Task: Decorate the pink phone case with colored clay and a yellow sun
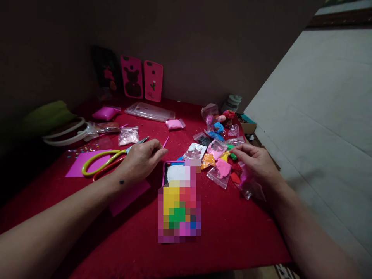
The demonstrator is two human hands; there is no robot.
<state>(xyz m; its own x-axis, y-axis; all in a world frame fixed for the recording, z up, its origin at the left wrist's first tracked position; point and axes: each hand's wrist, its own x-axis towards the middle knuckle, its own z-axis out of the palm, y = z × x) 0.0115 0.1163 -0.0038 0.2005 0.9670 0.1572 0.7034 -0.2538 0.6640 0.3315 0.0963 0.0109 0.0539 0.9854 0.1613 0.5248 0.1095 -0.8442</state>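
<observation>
1. Red cloth [139, 240] covers the table below a dark wall [203, 50], with pale tiles [328, 104] at right.
2. Head view, left: the left hand [145, 157] has curled fingers beside the yellow-and-red-handled metal scissors [100, 158]; a thin pink stick [166, 142] shows right at its fingertips, but I cannot tell whether they clamp it.
3. Head view, middle: a pink-rimmed rectangular piece bearing coloured patches [178, 174], mostly pixelated, lies between the hands, just below the left fingers and well apart from the right.
4. Head view, right: the right hand [258, 161] has thumb and forefinger nearly meeting near a soft green lump [233, 156]; I cannot tell whether they grip anything.
</observation>
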